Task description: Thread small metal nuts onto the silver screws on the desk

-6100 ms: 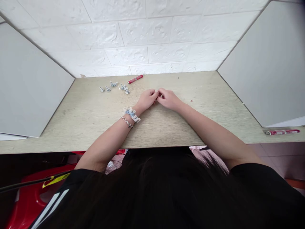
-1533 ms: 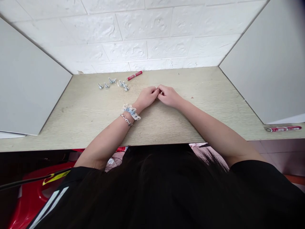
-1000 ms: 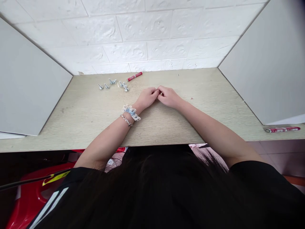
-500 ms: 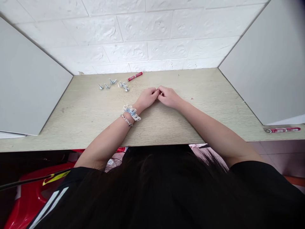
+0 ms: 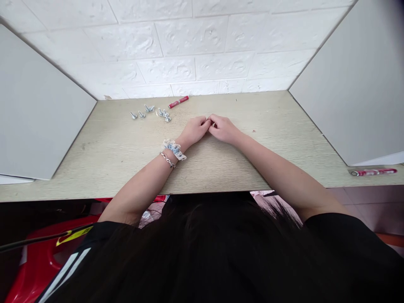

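My left hand (image 5: pixel 195 129) and my right hand (image 5: pixel 223 128) meet over the middle of the table (image 5: pixel 202 168), fingertips touching. Both are closed with curled fingers, and whatever may lie between the fingertips is hidden. A lacy blue-and-white scrunchie (image 5: pixel 174 149) and a silver chain bracelet (image 5: pixel 167 160) circle my left wrist. Beyond my left hand stand several metal bolts with washers, among them a near bolt (image 5: pixel 167 118) and a far-left bolt (image 5: pixel 133 115). Behind them, close to the wall, lies a red marker-like tube (image 5: pixel 178 102).
A white brick-patterned wall (image 5: pixel 195 38) closes off the back. Grey panels stand at the left (image 5: pixel 38 105) and at the right (image 5: pixel 350 84). Another red tube (image 5: pixel 374 172) lies by the right front edge. Below the table on the left is a red plastic stool (image 5: pixel 38 256).
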{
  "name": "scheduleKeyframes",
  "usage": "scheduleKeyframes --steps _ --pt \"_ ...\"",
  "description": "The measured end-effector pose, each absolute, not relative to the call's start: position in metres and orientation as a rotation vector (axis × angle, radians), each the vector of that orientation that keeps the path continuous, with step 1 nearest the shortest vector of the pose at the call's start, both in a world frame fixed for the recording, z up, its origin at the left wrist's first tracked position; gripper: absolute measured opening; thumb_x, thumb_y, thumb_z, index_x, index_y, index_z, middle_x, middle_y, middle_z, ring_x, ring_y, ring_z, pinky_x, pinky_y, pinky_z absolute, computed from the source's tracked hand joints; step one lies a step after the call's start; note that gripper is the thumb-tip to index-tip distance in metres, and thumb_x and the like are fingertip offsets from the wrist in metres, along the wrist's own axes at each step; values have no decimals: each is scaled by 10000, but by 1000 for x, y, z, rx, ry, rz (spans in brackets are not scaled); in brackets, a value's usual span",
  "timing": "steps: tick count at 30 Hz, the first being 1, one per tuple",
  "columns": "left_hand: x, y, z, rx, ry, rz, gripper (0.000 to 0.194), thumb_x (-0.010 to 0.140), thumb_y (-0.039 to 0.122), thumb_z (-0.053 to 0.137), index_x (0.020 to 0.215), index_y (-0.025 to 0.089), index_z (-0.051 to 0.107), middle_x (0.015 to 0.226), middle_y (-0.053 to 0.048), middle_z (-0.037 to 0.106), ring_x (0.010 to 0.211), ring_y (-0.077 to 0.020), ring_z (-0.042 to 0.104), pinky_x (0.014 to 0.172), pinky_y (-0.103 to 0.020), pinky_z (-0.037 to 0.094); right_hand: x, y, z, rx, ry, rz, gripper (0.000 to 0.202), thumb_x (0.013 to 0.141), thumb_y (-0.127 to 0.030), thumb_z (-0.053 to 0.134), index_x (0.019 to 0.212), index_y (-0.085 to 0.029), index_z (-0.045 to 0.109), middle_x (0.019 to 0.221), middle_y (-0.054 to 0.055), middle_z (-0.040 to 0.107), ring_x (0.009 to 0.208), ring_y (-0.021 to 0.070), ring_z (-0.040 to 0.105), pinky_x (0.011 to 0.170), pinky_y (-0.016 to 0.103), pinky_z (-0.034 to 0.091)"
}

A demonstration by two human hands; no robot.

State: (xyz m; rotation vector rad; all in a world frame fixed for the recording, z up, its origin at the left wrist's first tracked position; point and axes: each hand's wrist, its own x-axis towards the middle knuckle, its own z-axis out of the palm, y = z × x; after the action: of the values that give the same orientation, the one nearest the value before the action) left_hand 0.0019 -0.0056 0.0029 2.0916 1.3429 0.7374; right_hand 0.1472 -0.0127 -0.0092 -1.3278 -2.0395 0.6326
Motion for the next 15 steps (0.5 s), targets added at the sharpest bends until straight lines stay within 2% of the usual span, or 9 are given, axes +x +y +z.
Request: scheduleKeyframes --steps 15 --pt "1 -5 2 2098 1314 724 327 920 238 427 598 187 455 571 19 486 633 -136 447 605 -278 308 147 -12 -9 -1343 -2034 638 27 739 -204 462 724 -215 443 723 15 574 681 165 483 667 302 361"
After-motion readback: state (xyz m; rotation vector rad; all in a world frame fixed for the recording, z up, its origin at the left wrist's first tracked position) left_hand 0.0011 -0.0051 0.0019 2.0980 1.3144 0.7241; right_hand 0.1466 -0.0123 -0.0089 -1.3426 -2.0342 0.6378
